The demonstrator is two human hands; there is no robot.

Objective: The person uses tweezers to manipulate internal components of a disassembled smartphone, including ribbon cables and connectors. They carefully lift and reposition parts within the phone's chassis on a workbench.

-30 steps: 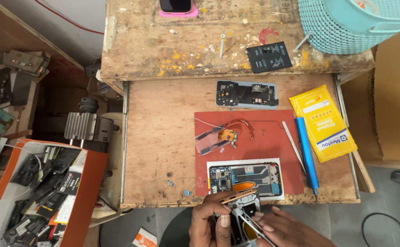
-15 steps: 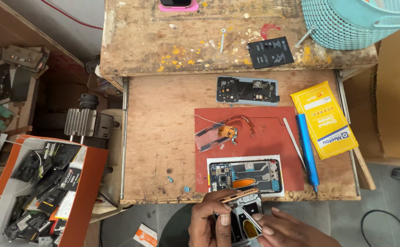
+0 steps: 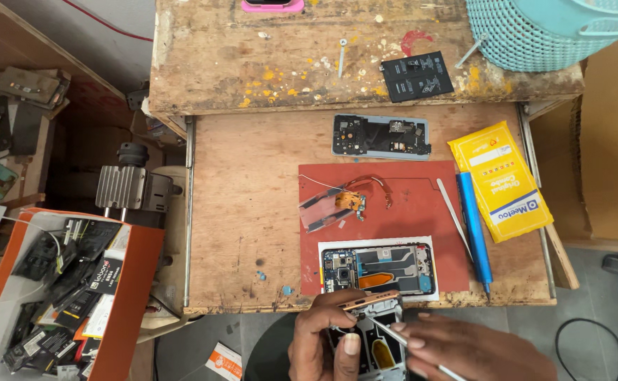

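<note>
Left hand (image 3: 326,335) still grips the phone frame (image 3: 369,331); right hand (image 3: 475,346) keeps tweezers (image 3: 400,339) pinched inside it, barely shifted: probing continues.

Both hands bare, no sleeves or rings showing, nails short

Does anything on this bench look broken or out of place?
Mostly it is work clutter. A phone lies opened on the red mat, its insides bare, with a loose orange flex part beside it. A lone screw and yellow stains mark the scarred wooden shelf. Nothing looks spilled.
</note>
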